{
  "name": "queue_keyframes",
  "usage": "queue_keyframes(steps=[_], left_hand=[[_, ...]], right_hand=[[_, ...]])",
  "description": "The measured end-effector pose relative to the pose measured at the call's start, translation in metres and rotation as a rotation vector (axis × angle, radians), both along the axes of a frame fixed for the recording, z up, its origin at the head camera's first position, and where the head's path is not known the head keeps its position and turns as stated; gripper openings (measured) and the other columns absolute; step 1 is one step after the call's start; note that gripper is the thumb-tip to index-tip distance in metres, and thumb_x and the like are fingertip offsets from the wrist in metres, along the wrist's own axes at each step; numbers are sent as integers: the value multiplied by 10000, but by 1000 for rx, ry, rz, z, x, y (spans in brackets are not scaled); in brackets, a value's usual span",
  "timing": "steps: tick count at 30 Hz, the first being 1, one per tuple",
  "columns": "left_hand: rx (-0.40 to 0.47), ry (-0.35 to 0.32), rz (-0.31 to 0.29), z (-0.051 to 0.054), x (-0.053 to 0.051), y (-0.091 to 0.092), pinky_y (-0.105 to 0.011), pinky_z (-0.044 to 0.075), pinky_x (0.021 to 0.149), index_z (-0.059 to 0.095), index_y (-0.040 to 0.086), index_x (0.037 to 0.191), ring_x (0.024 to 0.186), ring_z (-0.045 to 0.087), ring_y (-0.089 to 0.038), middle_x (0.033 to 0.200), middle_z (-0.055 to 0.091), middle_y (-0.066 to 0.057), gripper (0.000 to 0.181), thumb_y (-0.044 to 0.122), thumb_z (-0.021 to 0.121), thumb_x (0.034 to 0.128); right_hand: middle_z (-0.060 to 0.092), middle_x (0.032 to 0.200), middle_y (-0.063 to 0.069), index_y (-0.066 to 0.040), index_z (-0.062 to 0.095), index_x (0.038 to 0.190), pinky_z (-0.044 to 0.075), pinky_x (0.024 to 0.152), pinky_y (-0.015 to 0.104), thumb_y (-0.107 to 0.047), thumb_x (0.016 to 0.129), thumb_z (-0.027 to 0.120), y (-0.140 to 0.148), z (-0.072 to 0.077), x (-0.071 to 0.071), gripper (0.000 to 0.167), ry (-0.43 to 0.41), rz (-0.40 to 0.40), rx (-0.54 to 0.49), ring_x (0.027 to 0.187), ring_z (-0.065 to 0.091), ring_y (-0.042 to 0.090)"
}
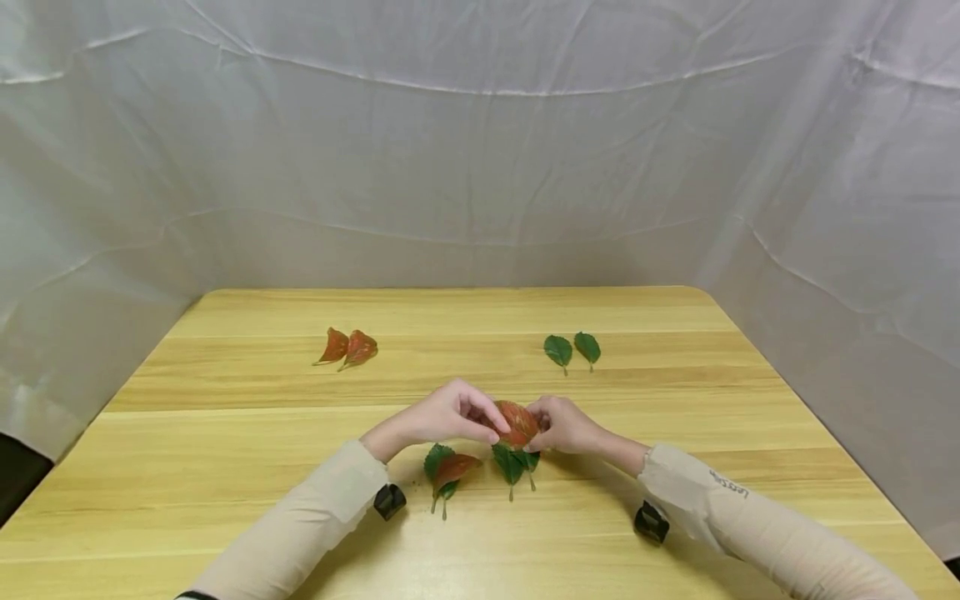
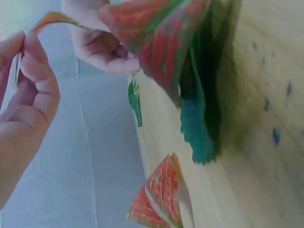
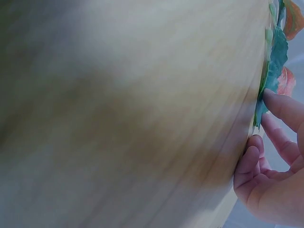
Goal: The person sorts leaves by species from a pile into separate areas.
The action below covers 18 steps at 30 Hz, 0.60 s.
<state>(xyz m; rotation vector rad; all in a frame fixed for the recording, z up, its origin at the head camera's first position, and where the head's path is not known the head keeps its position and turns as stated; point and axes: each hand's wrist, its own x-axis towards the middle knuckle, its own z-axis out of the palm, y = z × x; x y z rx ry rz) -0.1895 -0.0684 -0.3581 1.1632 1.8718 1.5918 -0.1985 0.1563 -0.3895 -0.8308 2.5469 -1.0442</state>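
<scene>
In the head view my left hand (image 1: 461, 412) pinches a red leaf (image 1: 516, 423) with green edges between thumb and fingers. That leaf is held over a pair of green leaves (image 1: 507, 463). Close on its right, my right hand (image 1: 566, 427) has bent fingers; in the right wrist view its fingertips are at the edge of a green leaf (image 3: 275, 59) and pinch it. Left of this pair, a red leaf (image 1: 457, 468) lies across green leaves (image 1: 438, 459). The left wrist view shows the held leaf (image 2: 54, 19) edge-on, curving from the left fingertips.
Two red leaves (image 1: 358, 348) lie at the back left of the wooden table (image 1: 225, 467), two green leaves (image 1: 558, 350) at the back right. Pale sheeting (image 1: 480, 167) hangs behind and beside the table. Dark specks dot the wood near the left leaf group.
</scene>
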Motion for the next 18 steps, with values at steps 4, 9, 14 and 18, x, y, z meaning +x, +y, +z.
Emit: queue_keyframes(steps=[4, 9, 14, 18], left_hand=[[42, -5, 4, 1, -2, -6, -471, 468, 720, 611, -153, 971, 810, 601, -231, 941, 624, -211, 171, -56, 560, 840], [32, -26, 71, 4, -3, -16, -327, 475, 586, 604, -127, 998, 583, 510, -74, 825, 607, -124, 179, -26, 521, 875], [10, -69, 155, 8, -6, -26, -224, 348, 455, 594, -105, 1020, 453, 347, -50, 798, 609, -50, 187, -5, 519, 881], [15, -86, 186, 10, -7, -32, -272, 466, 584, 585, -118, 1028, 667, 557, -98, 970, 626, -115, 207, -27, 568, 844]], right_hand=[[528, 743, 15, -19, 647, 830, 421, 456, 227, -33, 690, 737, 0, -1, 0, 167, -24, 4, -10, 537, 468, 88], [540, 770, 27, -15, 644, 818, 424, 530, 229, -39, 696, 736, 1, -1, -1, 155, -13, 12, -18, 603, 464, 95], [554, 810, 26, -9, 662, 871, 423, 628, 246, -48, 707, 736, 1, 0, -1, 184, 0, 14, -3, 681, 467, 107], [550, 814, 26, -6, 661, 876, 423, 635, 247, -43, 706, 735, 1, 0, 0, 189, 0, 17, -1, 685, 466, 112]])
